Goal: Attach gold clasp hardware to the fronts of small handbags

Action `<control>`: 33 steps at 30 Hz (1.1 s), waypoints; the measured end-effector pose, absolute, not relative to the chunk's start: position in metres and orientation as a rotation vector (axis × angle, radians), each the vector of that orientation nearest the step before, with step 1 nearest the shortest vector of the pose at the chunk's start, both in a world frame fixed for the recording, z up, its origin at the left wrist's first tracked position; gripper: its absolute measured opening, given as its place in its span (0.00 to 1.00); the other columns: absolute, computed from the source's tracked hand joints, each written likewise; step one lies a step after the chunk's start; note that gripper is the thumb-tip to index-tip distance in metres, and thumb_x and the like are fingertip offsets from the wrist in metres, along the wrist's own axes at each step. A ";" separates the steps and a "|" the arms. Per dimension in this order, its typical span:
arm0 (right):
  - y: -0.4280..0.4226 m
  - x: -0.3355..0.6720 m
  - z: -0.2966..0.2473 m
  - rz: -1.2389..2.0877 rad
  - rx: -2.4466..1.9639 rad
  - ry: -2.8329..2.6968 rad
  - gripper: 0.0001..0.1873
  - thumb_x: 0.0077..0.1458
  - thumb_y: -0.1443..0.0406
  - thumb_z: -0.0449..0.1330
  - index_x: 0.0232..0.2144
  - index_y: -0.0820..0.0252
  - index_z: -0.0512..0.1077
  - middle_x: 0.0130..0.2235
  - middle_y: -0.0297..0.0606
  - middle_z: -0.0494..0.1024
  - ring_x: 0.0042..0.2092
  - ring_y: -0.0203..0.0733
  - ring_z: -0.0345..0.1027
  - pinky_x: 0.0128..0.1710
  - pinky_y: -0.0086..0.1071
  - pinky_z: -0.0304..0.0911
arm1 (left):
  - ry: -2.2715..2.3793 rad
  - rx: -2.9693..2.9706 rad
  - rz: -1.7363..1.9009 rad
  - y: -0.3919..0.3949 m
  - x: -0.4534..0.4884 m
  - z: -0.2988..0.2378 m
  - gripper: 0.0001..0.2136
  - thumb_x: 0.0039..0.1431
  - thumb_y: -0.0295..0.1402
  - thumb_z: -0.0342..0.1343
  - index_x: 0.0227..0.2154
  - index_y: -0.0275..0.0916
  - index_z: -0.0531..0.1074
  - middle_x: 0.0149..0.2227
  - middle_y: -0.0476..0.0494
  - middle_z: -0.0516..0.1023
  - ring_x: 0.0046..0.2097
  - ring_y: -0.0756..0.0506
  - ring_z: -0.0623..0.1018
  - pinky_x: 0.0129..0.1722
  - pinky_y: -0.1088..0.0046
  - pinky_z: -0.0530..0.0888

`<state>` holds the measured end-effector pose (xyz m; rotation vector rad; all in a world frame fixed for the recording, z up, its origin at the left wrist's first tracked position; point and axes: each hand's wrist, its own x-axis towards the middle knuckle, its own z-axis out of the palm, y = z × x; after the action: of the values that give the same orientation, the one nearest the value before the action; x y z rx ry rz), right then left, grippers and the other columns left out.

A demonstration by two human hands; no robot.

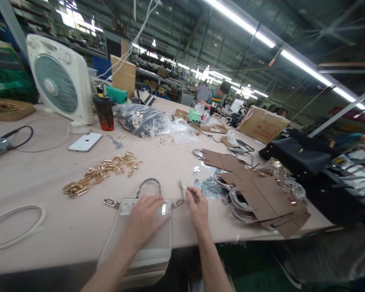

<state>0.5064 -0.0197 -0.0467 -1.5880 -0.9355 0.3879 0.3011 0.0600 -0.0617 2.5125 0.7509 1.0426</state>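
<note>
A pale handbag (166, 239) lies at the table's front edge, its plastic-wrapped handle (149, 181) pointing away from me. My left hand (146, 217) rests on the upper part of the bag with its fingers stretched out. A small metal plate (163, 209) shows beside those fingers. Straps with metal fittings stick out on both sides, a left strap (111, 203) and a right strap (178, 203). Just beyond the right strap, my right hand (197, 207) pinches a short, pale stick-like piece (183, 188); its exact kind is unclear.
Gold-coloured metal pieces (101, 170) are heaped at left, near a phone (85, 142), a dark cup (104, 113) and a fan (61, 81). Brown bag panels (258, 190) with wrapped handles are stacked at right beside small silvery parts (211, 186). A person (215, 99) sits farther back.
</note>
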 end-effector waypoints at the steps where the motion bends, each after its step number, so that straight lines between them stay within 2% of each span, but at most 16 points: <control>1: -0.019 0.523 -0.046 0.270 -1.626 -0.905 0.20 0.64 0.50 0.59 0.46 0.58 0.76 0.39 0.40 0.81 0.38 0.44 0.74 0.40 0.35 0.70 | 0.745 2.519 1.044 0.060 0.301 -0.062 0.15 0.58 0.38 0.69 0.47 0.43 0.77 0.50 0.43 0.81 0.51 0.37 0.78 0.54 0.53 0.75; 3: -0.016 0.557 -0.046 0.071 -1.746 -0.907 0.22 0.65 0.49 0.56 0.45 0.59 0.77 0.42 0.43 0.81 0.42 0.45 0.75 0.44 0.36 0.69 | 0.745 2.524 1.041 0.060 0.300 -0.062 0.15 0.59 0.38 0.68 0.47 0.43 0.77 0.50 0.43 0.81 0.51 0.38 0.78 0.55 0.52 0.75; 6: -0.010 0.592 -0.053 -0.039 -1.914 -1.043 0.22 0.64 0.50 0.55 0.42 0.60 0.79 0.42 0.45 0.82 0.43 0.47 0.74 0.46 0.38 0.68 | 0.755 2.516 1.040 0.060 0.300 -0.061 0.14 0.59 0.38 0.68 0.47 0.43 0.78 0.50 0.43 0.81 0.51 0.38 0.78 0.54 0.53 0.76; 10: -0.002 0.604 -0.067 -0.062 -1.986 -1.149 0.16 0.60 0.53 0.60 0.37 0.57 0.82 0.38 0.44 0.81 0.41 0.49 0.73 0.47 0.40 0.66 | 0.758 2.503 1.038 0.059 0.300 -0.060 0.14 0.58 0.38 0.69 0.46 0.45 0.78 0.49 0.44 0.81 0.51 0.38 0.78 0.52 0.55 0.77; 13: 0.000 0.602 -0.074 -0.088 -2.027 -1.180 0.14 0.59 0.56 0.60 0.35 0.55 0.83 0.38 0.45 0.80 0.41 0.51 0.72 0.46 0.41 0.65 | 0.778 2.500 1.037 0.057 0.300 -0.058 0.14 0.58 0.37 0.68 0.46 0.45 0.78 0.49 0.44 0.81 0.51 0.38 0.78 0.52 0.55 0.77; 25: 0.001 0.600 -0.078 -0.103 -2.138 -1.253 0.11 0.61 0.61 0.57 0.37 0.56 0.79 0.40 0.47 0.80 0.44 0.53 0.73 0.46 0.40 0.65 | 0.795 2.502 1.035 0.054 0.300 -0.053 0.14 0.58 0.36 0.69 0.45 0.43 0.78 0.49 0.43 0.81 0.50 0.38 0.78 0.53 0.55 0.76; 28: 0.003 0.601 -0.077 -0.093 -2.198 -1.247 0.11 0.61 0.62 0.58 0.39 0.56 0.80 0.41 0.46 0.81 0.43 0.51 0.73 0.45 0.38 0.64 | 0.784 2.503 1.034 0.053 0.299 -0.050 0.13 0.57 0.36 0.69 0.45 0.43 0.78 0.49 0.43 0.81 0.50 0.38 0.78 0.53 0.55 0.76; 33: 0.006 0.599 -0.076 -0.122 -2.261 -1.229 0.11 0.61 0.61 0.57 0.36 0.57 0.79 0.39 0.45 0.80 0.41 0.48 0.73 0.44 0.36 0.63 | 0.782 2.466 1.032 0.056 0.300 -0.054 0.14 0.57 0.36 0.69 0.46 0.43 0.78 0.49 0.43 0.81 0.51 0.38 0.77 0.54 0.55 0.75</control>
<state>0.5988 0.0059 -0.0763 -2.2613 -1.2295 -0.1223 0.2999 0.0559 -0.0535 2.4662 0.7820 1.0323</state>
